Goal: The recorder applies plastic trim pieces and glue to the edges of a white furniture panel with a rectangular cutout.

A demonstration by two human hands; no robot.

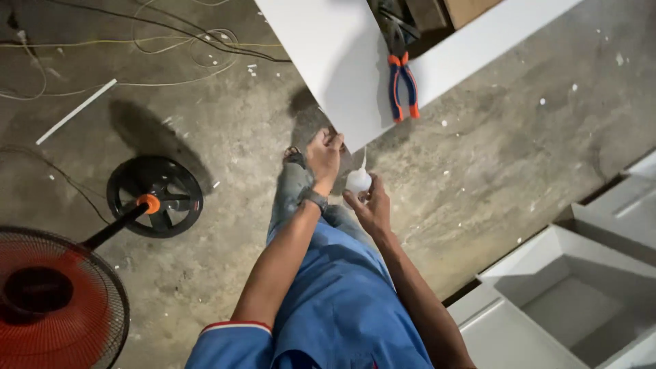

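Note:
A large white board (328, 61) lies raised above the concrete floor, its near corner pointing toward me. My left hand (324, 158) grips that corner from below, fingers on its edge. My right hand (370, 207) holds a small white squeeze bottle (357, 180) with a thin nozzle aimed up at the board's corner edge. Pliers with orange and blue handles (402, 83) rest on top of the board. I wear a blue shirt and grey trousers; a watch sits on my left wrist.
A standing fan with a red-orange grille (48, 301) and round black base (156, 195) stands at the left. Cables (171, 41) and a white strip (75, 111) lie on the floor at upper left. White cabinet boxes (574, 287) fill the lower right.

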